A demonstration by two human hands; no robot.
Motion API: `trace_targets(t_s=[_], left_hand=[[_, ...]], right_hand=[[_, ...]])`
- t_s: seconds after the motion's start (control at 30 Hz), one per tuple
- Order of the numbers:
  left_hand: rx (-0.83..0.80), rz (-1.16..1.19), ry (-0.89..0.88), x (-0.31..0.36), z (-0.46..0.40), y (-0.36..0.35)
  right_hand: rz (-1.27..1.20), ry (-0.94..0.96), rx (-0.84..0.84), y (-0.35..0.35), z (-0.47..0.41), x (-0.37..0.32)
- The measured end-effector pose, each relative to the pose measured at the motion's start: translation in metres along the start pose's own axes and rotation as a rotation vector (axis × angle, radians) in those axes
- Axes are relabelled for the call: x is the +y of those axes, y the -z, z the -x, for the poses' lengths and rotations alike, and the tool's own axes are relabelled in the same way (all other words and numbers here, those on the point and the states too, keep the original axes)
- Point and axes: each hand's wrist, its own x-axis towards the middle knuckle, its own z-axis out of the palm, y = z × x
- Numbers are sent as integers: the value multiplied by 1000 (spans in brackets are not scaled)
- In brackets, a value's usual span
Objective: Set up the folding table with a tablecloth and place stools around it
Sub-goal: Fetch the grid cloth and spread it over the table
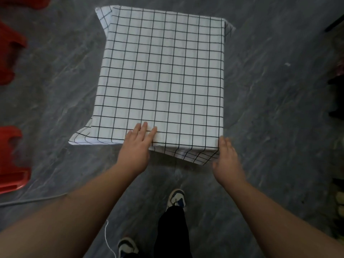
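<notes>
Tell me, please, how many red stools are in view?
3, all at the left edge: one at the top corner, one below it, one lower down. All are cropped; more may sit out of frame.

- A white tablecloth with a black grid covers the table, hanging over its edges.
- The left hand lies flat on the cloth at the near edge.
- The right hand, fingers straight, touches the near right corner.
- Red stools stand on the grey floor, left of the table.
</notes>
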Motion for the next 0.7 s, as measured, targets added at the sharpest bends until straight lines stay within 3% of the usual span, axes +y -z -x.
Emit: trace_targets(t_s=[0.2,0.53,0.7], left_hand=[[-19,-48,-128,57,-35,-12],[-65,-115,-380,137,-77,-39],[-62,-157,-372,150,-84,-59]], right_hand=[[-266,-175,-54,4,-23,24],[-518,-199,-82,-18,-34,39],[-453,-189,-85,-34,-38,48]])
